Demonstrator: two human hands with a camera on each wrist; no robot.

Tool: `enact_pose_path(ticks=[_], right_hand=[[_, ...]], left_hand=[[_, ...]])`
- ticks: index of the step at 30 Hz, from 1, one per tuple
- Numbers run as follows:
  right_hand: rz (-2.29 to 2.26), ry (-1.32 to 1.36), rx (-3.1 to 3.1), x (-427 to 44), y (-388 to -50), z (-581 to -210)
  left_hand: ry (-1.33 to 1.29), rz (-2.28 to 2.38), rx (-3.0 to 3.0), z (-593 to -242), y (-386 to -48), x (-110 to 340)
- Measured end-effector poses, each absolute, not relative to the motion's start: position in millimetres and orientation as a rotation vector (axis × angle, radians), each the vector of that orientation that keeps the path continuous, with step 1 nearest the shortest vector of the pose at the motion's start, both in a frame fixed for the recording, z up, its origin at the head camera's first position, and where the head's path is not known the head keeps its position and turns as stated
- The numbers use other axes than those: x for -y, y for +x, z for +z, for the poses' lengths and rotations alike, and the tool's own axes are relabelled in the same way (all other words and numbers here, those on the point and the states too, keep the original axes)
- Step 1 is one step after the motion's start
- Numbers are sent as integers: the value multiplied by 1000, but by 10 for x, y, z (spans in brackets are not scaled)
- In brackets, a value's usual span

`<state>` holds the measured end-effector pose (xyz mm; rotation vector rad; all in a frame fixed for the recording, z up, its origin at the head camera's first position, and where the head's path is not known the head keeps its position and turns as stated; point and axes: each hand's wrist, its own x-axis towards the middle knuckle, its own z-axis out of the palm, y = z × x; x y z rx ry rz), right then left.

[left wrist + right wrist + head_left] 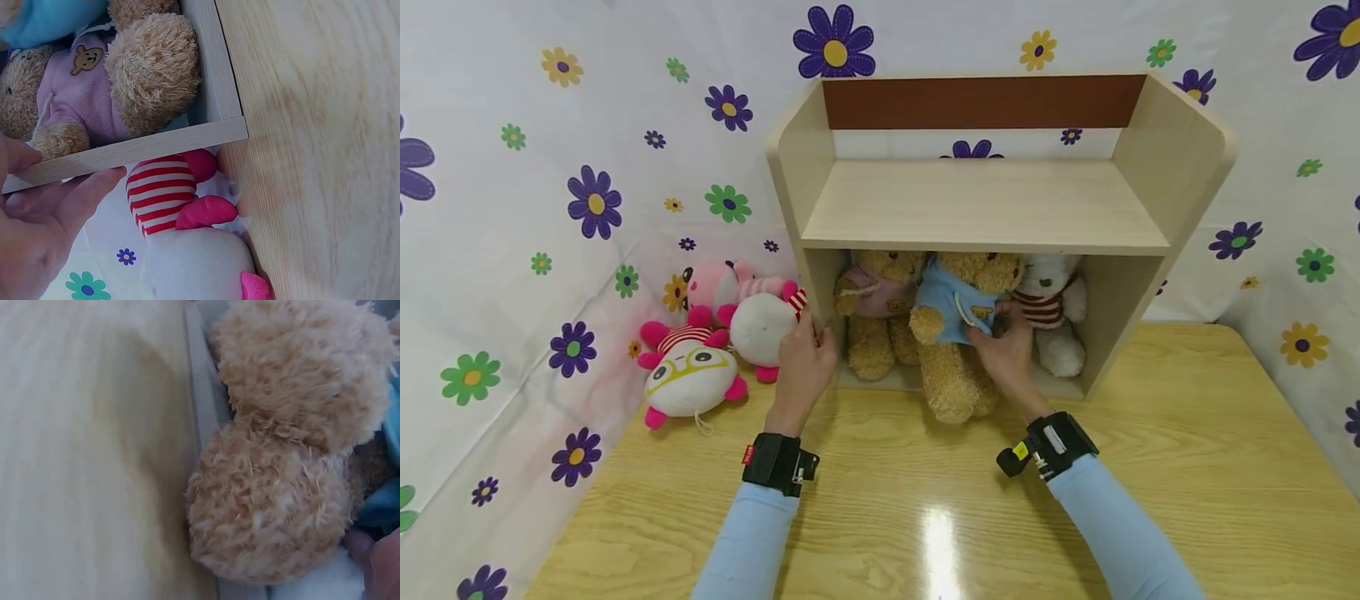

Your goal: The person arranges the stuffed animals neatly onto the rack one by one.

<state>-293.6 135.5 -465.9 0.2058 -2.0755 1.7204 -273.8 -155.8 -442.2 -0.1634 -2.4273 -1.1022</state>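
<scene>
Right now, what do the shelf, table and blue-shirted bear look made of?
Shelf: probably wood board, pale matte; faint grain.
Table: wood or wood-look, glossy; streaky grain, bright reflection.
Blue-shirted bear: likely synthetic plush, matte; curly pile.

The head view looks forward and down from above the table [1187, 467], farthest back of the three, with the cabinet [985, 204] at 2 o'clock. The left wrist view sits close to the cabinet's left wall, turned sideways: table at 3 o'clock, left hand [31, 231] at 8. It shares the pink-shirted bear [90, 94] with the head view. The right wrist view, turned the opposite way, is nearest, the blue-shirted bear [951, 321] crowding it from 1 to 5 o'clock, table at 9. Both wrist views catch blue cloth, at 10 and 3.
</scene>
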Motion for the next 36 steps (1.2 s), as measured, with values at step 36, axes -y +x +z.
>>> enact_pose_path(ticks=[36], right_hand=[[767, 97, 2480, -1066, -2847, -4542]], left_hand=[[-159, -1107, 2416, -4430, -2723, 1520]])
